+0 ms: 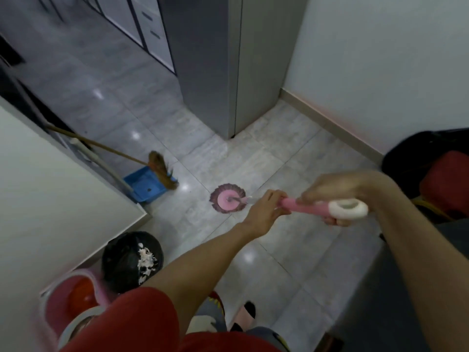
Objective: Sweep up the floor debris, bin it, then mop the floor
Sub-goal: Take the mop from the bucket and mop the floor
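Both my hands hold a pink mop. Its round pink head (228, 198) with a purplish fringe rests flat on the grey tiled floor (291, 250). My left hand (264, 212) grips the pink handle (302, 205) lower down. My right hand (340, 191) grips it near the white loop at its top end. A brown broom (162, 171) leans against the left wall, bristles down in a blue dustpan (143, 186). A bin with a black bag (132, 260) at the lower left holds white debris.
A red and pink mop bucket (76, 298) stands at the bottom left beside the bin. A grey cabinet (228, 72) juts out ahead. A white wall with a skirting board runs along the right. A black and red object (441, 179) sits at the right edge.
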`<state>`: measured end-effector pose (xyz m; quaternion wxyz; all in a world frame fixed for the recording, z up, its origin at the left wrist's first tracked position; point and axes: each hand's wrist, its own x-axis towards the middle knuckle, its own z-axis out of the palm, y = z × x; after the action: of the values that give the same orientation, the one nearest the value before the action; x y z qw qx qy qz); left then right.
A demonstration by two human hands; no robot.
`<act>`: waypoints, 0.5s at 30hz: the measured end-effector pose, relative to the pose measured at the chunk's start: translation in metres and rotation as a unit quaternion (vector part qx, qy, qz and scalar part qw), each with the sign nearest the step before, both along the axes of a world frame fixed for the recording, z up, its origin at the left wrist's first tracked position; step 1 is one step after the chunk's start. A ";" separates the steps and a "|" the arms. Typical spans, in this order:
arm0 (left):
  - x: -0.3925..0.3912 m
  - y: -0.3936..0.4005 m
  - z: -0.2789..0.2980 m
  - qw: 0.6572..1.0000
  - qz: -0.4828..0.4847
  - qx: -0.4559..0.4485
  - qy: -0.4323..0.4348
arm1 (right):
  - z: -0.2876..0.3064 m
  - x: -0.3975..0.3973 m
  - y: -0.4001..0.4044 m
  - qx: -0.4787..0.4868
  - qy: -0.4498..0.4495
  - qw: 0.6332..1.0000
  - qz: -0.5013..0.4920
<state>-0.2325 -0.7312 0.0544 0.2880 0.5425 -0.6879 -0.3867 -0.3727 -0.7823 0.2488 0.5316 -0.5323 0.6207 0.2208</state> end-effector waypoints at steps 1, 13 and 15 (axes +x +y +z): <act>0.008 -0.006 0.009 1.000 0.009 0.011 0.021 | 0.008 0.005 -0.009 0.003 -0.047 0.998 -0.035; 0.134 -0.098 0.044 0.989 0.082 0.112 0.057 | -0.030 0.117 -0.064 -0.251 -0.445 0.841 -0.180; 0.148 -0.112 0.039 0.985 0.082 0.146 0.029 | -0.041 0.135 -0.076 -0.378 -0.361 0.838 -0.159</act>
<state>-0.0849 -0.8432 0.0934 0.2562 0.6222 -0.5681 -0.4738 -0.2380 -0.8582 0.2074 0.5031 -0.6281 0.4961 -0.3260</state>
